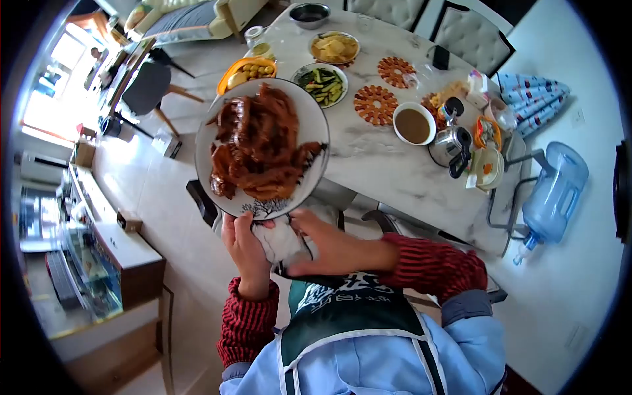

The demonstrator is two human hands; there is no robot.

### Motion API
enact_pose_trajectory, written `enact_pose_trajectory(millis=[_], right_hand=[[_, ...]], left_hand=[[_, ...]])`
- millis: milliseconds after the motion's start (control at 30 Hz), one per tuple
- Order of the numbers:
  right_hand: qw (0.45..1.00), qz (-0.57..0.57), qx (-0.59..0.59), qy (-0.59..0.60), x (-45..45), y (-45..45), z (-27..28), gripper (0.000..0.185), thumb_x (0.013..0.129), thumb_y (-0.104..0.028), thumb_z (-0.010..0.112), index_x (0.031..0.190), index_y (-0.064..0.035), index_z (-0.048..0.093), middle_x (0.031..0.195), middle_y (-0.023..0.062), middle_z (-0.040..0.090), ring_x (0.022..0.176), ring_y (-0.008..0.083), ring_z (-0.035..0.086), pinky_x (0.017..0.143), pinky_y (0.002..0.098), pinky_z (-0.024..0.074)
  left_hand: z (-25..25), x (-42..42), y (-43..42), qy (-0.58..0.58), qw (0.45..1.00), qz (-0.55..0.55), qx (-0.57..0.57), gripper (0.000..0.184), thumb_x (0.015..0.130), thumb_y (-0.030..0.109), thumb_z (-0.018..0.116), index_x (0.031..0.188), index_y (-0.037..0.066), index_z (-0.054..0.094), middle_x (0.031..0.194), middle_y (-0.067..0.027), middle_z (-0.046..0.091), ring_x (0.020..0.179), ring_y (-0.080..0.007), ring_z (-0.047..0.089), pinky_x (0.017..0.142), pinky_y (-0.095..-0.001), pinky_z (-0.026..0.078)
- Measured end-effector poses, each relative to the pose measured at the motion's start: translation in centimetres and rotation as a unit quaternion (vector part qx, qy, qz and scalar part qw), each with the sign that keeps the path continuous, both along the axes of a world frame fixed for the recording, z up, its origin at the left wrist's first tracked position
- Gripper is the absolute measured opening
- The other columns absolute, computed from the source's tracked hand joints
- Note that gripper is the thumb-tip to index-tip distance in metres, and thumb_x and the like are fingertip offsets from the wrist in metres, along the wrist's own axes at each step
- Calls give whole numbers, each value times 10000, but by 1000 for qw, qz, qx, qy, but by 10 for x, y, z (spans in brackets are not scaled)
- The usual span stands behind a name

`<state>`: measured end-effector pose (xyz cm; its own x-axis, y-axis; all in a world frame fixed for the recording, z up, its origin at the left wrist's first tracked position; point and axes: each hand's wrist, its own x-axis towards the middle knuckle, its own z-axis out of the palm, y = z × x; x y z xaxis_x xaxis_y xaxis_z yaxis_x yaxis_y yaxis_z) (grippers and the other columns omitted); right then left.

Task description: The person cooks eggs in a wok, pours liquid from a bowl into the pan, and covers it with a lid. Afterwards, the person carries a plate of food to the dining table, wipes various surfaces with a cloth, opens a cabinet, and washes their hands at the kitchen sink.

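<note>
A white plate (313, 174) with a black tree pattern carries glossy, dark reddish-brown cooked meat (257, 138). I hold it out in front of my apron, raised near the table's edge. My left hand (247, 250) is closed at the plate's near rim, with the thumb up against it. Bunched under the same rim is a white cloth (280, 242) with dark edging. My right hand (339, 247) is closed around the cloth, close to the rim; some of its fingers are hidden by the cloth.
The marble-patterned table (355, 155) bears a dish of cucumber pieces (320, 84), a plate of yellow slices (334, 47), a bowl of brown liquid (413, 125) and a metal kettle (451, 146). A blue water jug (556, 191) hangs at the right. Chairs (473, 38) stand around.
</note>
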<state>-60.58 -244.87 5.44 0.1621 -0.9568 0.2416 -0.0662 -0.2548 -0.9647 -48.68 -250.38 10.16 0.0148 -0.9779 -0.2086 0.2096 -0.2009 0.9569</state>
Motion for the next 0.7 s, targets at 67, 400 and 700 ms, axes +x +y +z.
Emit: enact_pose_trajectory(millis=[67,400,700], right_hand=[[991,-61,60,-106,23,-23,-11,507,625,-235,681,998,-11,420,878,151,484,828,237,496,736,321,397],[959,-229,166,-2,-84,-54,-97,377,566,-143,643,880,-24,472,825,142,510,762,273,524,680,316,421],[807,-235,292,456,-168,-95,-203,367,626,-163,556,924,33,471,1021,197,417,922,345,455,723,409,424]], left_hand=[[-6,-8,-19,-8,999,32,-8,76,755,68,384,749,30,449,642,-37,486,524,-108,465,505,-213,408],[-53,-14,-104,21,998,-64,20,93,764,56,380,777,6,458,761,-63,505,698,-156,526,651,-310,462],[-99,-26,-119,12,998,-54,42,150,762,50,377,868,-13,461,831,-79,524,718,-162,533,645,-316,469]])
